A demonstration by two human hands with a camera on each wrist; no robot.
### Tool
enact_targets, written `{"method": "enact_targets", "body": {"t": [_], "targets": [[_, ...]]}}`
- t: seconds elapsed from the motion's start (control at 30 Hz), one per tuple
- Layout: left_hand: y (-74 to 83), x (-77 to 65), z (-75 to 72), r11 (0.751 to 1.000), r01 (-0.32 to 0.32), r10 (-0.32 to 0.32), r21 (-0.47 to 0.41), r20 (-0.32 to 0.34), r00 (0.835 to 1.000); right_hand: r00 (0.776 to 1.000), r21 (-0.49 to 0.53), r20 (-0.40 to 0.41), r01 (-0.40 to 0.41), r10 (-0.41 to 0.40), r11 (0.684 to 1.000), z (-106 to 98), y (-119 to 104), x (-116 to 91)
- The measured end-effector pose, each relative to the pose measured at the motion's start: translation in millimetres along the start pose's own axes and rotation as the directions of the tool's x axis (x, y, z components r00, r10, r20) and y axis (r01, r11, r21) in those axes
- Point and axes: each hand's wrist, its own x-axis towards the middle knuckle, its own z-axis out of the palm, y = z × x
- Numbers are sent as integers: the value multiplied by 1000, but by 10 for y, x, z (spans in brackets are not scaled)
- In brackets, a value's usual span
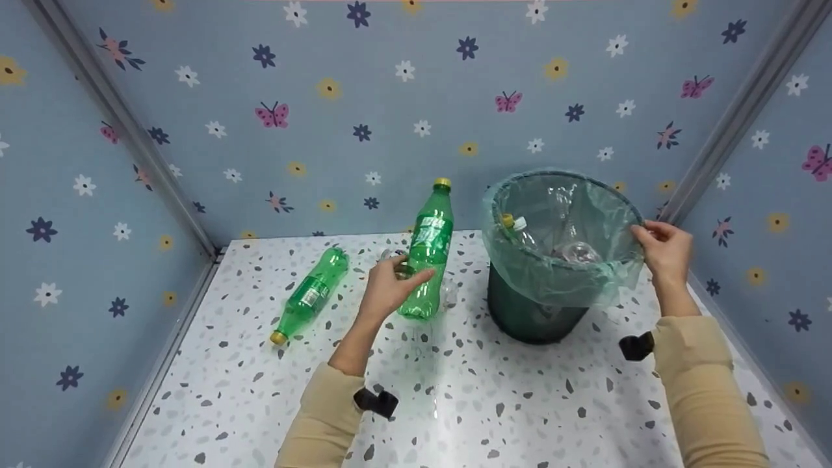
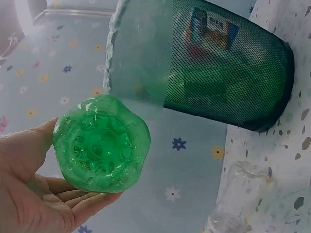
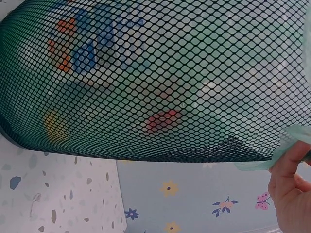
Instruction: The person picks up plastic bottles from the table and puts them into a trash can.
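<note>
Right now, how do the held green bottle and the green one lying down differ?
The held soda bottle is raised in the left grip; the lying soda bottle rests on the tabletop. In the head view, the held bottle's cap is uppermost, the lying bottle's lowermost. The held bottle shows big lettering, the lying one a white panel. Both are green, yellow-capped.
</note>
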Motion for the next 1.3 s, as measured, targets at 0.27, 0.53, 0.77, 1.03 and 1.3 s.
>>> {"method": "enact_targets", "body": {"t": [0.27,0.53,0.77,1.03,1.3], "targets": [[417,-72,44,986,-97,85,136,95,992,1000,-14,8,-18,18,1000,-2,0,7],[824,13,149,911,-190,141,367,155,978,1000,-21,5,-24,24,999,-21,-15,7],[1133,127,299,806,-232,162,544,174,971,1000,-11,12,-27,28,1000,-17,-17,11],[1375,250,539,613,-281,152,739,239,959,1000,-18,11,-28,29,999,-18,-19,13],[1510,329,779,343,-332,256,879,253,933,1000,-6,-9,-18,18,1000,13,2,14]]}}
